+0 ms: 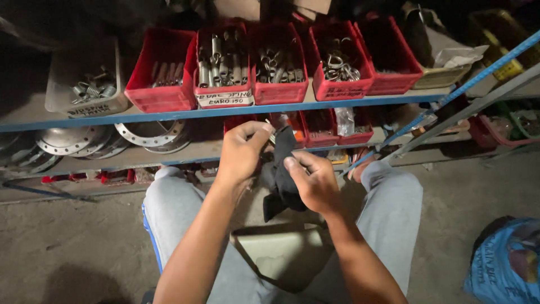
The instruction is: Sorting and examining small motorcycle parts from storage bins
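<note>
Two hands are closed on a black cloth (281,180) held upright above the lap: the left hand (241,155) pinches a small metal piece at its top, the right hand (318,183) grips its side
</note>
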